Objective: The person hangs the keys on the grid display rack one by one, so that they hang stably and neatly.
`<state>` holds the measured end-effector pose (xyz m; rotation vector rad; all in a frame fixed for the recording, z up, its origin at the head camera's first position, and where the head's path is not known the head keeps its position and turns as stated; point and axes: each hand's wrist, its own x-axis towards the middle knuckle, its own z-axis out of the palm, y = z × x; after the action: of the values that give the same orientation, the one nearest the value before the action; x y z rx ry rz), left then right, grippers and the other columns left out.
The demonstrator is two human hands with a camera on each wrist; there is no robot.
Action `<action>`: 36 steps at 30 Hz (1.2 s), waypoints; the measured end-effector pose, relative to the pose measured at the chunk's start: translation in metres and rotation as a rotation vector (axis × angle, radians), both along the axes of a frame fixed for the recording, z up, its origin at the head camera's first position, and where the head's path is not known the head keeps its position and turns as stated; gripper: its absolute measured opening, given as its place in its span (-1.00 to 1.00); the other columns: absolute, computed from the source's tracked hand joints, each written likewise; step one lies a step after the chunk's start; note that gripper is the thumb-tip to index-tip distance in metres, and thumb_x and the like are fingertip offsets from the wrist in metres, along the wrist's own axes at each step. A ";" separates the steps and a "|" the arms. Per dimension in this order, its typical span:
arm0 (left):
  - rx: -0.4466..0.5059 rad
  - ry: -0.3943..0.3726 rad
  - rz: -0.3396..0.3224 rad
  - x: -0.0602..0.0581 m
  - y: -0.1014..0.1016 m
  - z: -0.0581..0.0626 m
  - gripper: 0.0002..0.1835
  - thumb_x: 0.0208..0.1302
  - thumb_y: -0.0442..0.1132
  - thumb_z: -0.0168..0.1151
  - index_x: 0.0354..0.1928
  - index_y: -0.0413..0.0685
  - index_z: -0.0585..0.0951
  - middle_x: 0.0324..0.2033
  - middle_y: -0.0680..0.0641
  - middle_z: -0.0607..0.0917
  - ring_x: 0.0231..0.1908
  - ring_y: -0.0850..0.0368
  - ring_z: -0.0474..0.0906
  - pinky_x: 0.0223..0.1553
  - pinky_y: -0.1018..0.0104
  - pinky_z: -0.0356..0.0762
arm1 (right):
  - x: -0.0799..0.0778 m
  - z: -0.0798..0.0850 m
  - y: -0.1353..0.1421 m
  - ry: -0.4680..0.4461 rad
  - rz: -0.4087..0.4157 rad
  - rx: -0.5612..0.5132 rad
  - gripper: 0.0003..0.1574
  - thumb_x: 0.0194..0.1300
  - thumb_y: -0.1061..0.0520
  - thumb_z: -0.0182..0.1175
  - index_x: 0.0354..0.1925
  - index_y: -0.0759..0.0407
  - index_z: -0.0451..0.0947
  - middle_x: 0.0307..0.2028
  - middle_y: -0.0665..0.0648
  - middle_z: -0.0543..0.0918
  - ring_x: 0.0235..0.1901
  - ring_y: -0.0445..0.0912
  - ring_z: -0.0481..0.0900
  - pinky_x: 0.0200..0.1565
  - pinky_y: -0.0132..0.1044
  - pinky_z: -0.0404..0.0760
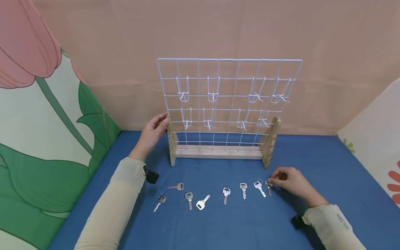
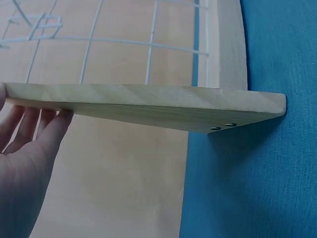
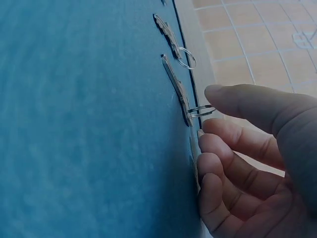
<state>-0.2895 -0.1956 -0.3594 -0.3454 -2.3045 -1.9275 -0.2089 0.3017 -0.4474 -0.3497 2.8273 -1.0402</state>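
A white wire grid rack (image 1: 229, 59) stands upright between two wooden side boards. My left hand (image 1: 151, 135) grips the upper end of the left side board (image 1: 172, 146), fingers against its outer face. At the right end of a loose row of keys, my right hand (image 1: 292, 180) pinches the split ring of a silver key (image 3: 177, 94) between thumb and index finger. That ring stands up from the key, whose blade points toward the front. Beside it lies another ringed key (image 1: 259, 188), and several more spread leftward on the blue cloth.
Several white wire hooks (image 1: 213, 96) hang in two rows on the grid, with no keys on them. A wooden crossbar (image 1: 218, 153) joins the side boards at the bottom. Blue cloth (image 1: 218, 229) covers the table. A tan backdrop rises behind, with patterned panels at both sides.
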 end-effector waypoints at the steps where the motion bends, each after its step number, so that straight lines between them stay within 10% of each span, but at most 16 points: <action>1: 0.009 0.003 -0.001 -0.001 0.001 0.000 -0.43 0.60 -0.12 0.02 0.51 -0.21 0.27 0.39 -0.30 0.37 0.37 -0.17 0.34 0.35 -0.03 0.34 | 0.001 0.000 -0.001 0.003 0.001 0.002 -0.87 0.29 0.07 0.42 -0.32 0.10 0.70 -0.48 -0.02 0.63 -0.48 -0.13 0.50 -0.47 -0.31 0.50; 18: 0.019 -0.002 -0.028 -0.005 0.007 -0.003 -0.42 0.62 -0.13 -0.04 0.54 -0.20 0.21 0.41 -0.35 0.30 0.40 -0.15 0.29 0.37 -0.01 0.30 | 0.002 0.002 -0.003 0.032 0.009 0.024 -0.92 0.40 0.23 0.27 -0.28 0.15 0.68 -0.43 0.00 0.66 -0.48 -0.12 0.53 -0.49 -0.29 0.54; 36: 0.022 0.007 0.000 -0.001 0.000 -0.006 -0.41 0.59 -0.08 0.02 0.53 -0.13 0.26 0.42 -0.25 0.36 0.40 -0.12 0.33 0.33 0.02 0.37 | 0.016 0.047 -0.025 0.343 -0.098 -0.070 -0.87 0.45 0.12 0.27 -0.12 0.13 0.71 -0.29 0.06 0.72 -0.34 -0.12 0.64 -0.33 -0.35 0.64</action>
<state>-0.2907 -0.1952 -0.3655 -0.3490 -2.2775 -1.9462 -0.1933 0.2764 -0.4007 -0.4379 3.1429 -1.2048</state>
